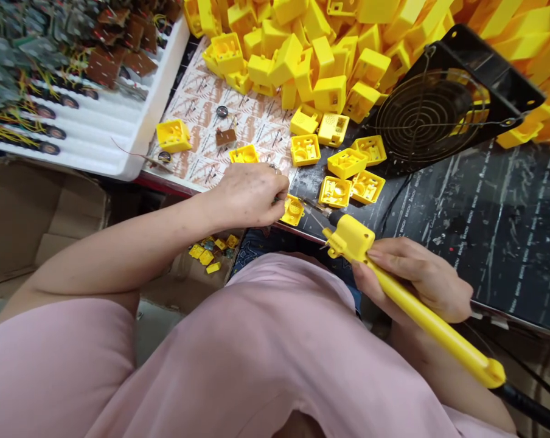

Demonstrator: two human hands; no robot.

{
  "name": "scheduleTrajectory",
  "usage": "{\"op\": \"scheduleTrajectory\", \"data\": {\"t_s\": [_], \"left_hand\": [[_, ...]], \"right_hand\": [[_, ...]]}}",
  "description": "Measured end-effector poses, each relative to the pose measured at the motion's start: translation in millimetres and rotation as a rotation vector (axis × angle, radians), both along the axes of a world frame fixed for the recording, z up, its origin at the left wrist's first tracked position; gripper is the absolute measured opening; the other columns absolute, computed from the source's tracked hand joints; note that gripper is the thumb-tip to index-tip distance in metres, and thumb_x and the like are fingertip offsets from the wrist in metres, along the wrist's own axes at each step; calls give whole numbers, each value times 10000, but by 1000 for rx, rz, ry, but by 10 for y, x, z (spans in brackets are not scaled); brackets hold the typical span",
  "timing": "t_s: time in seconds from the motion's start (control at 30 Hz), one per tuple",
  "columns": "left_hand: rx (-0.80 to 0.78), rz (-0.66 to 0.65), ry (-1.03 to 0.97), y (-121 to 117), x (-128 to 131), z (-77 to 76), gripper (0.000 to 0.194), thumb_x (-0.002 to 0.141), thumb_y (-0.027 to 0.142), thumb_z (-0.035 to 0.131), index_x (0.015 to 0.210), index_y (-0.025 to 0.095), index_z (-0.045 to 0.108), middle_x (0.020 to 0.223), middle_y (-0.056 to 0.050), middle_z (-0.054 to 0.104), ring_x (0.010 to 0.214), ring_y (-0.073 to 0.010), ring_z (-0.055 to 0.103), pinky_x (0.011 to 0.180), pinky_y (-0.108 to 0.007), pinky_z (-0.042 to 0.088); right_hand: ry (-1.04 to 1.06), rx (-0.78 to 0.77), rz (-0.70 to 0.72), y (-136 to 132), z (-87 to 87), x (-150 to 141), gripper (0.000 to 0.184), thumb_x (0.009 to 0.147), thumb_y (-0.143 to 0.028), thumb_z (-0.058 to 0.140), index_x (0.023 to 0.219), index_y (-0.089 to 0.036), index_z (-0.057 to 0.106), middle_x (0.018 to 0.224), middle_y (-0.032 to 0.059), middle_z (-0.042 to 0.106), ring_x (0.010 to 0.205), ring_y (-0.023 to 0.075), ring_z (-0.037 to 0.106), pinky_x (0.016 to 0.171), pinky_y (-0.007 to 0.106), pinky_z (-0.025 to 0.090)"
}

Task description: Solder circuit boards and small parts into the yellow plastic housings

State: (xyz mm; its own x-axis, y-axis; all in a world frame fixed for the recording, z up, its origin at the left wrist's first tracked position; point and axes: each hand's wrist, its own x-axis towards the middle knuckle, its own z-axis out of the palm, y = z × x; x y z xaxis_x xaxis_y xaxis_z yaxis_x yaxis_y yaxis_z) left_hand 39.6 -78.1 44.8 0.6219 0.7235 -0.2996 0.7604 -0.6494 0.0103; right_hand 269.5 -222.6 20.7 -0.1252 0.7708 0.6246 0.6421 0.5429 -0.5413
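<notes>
My right hand point(416, 277) is wrapped round the yellow handle of a soldering iron point(407, 298), which has a thin wire guide beside its dark tip. The tip points left, close to a small open yellow plastic case point(294, 210) at the table's front edge. Against that case's left side, my left hand point(252, 191) is closed, knuckles up. Its fingertips are hidden, so what they pinch cannot be made out. Just behind the left hand lies another yellow case point(244, 154), partly covered. A small brown circuit board point(226, 137) and a round black part point(222, 112) lie beyond it.
Several open cases point(335, 191) lie right of centre, before a big heap of yellow cases point(302, 55). A black fan point(439, 115) stands at the right. On the left, a white foam tray point(140, 131) holds wired parts and boards. Below it is a cardboard box point(51, 213).
</notes>
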Motion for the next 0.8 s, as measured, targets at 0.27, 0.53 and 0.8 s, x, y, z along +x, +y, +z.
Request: {"op": "scheduleTrajectory", "data": {"t_s": [0.27,0.53,0.8], "left_hand": [[9,-11,0,1,-14,12,253,858,307,558,920,210,783,858,-73,781,881,-287,745,557,-315,280],[-47,19,37,2,-9,30,315,894,307,520,1021,205,790,951,-75,791,945,-279,738,630,-310,395],[-49,8,68,9,14,56,322,886,315,517,1016,222,796,936,-66,787,904,-263,735,601,-313,346]], "right_hand": [[19,27,90,70,-95,-58,332,750,-20,830,969,-206,663,781,-5,735,642,140,716,541,229,608],[-22,49,106,127,-69,-62,311,773,-60,839,963,-213,647,753,-15,731,623,146,715,504,222,580],[158,39,-45,-1,-129,68,418,778,-63,829,1139,-246,722,843,-4,757,697,171,721,566,288,606]]}}
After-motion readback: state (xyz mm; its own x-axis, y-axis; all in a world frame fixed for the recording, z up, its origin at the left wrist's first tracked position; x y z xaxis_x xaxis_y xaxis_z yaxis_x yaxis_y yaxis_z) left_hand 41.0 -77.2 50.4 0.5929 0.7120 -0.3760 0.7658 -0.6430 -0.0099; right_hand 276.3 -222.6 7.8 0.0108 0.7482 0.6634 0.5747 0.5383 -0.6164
